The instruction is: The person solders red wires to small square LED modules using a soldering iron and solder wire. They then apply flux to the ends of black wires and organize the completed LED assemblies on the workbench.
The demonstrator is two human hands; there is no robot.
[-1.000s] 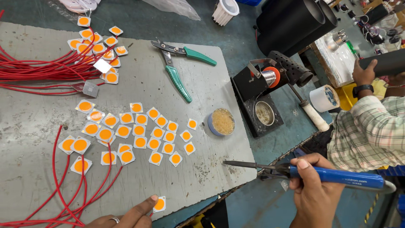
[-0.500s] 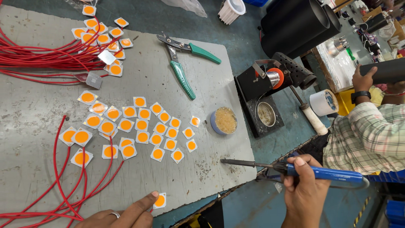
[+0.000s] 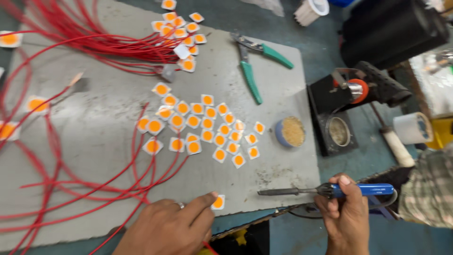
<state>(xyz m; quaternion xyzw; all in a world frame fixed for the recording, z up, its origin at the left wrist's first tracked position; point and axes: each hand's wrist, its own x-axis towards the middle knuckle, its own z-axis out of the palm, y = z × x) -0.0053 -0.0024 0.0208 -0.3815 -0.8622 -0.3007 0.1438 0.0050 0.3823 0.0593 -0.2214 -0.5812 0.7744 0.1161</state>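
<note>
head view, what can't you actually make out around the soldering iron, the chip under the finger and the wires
- Soldering iron: the right hand wraps the grip, and motion blur leaves the tip's state unreadable.
- Small square chip: the left hand has a fingertip on its edge; any solder pads are too small to see.
- Red wires: their ends run past the left and bottom frame edges.
- Round tin: contents show only as a tan blur.

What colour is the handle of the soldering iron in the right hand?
Blue, on the soldering iron's handle gripped by the right hand; head view.
</note>
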